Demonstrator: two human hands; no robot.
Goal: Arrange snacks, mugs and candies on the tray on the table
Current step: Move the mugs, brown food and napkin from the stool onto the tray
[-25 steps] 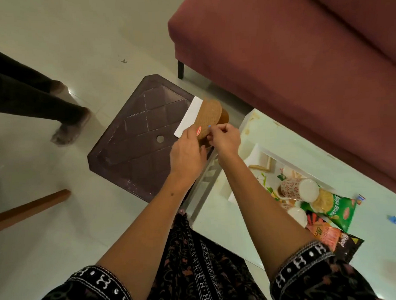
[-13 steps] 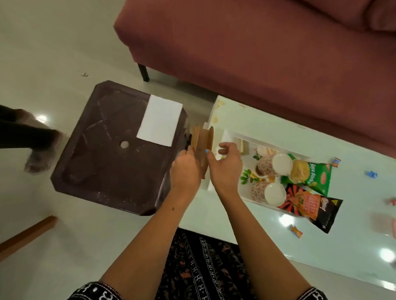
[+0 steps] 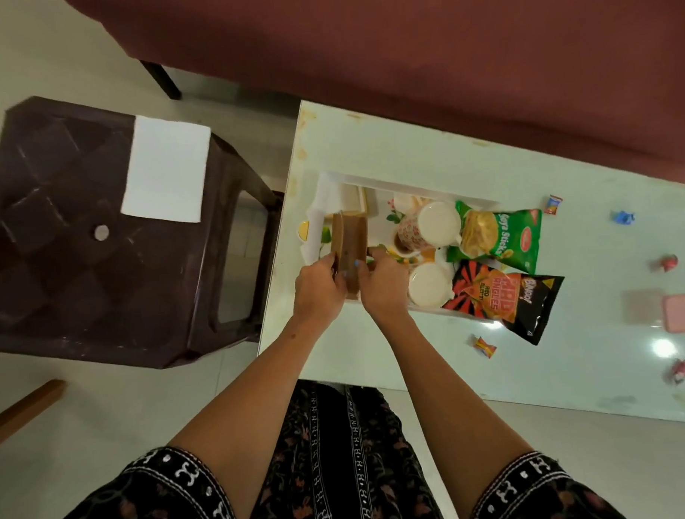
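Hands at frame centre: left hand [image 3: 320, 285] and right hand [image 3: 382, 283], fingers pinching flat brown textured coasters [image 3: 350, 251] upright over white tray [image 3: 330, 190] on glossy pale worktop [image 3: 407, 148]. Floral mugs [image 3: 429, 227], crinkled snack packets [image 3: 501, 234] alongside; wrapped candies [image 3: 485, 346] scattered right. Dark plastic stool [image 3: 60, 230] left.

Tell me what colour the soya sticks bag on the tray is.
Green, with yellow sticks pictured on the soya sticks bag; the head view shows it.

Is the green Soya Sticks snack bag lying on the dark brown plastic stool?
No, the green Soya Sticks bag lies partly on the white tray.
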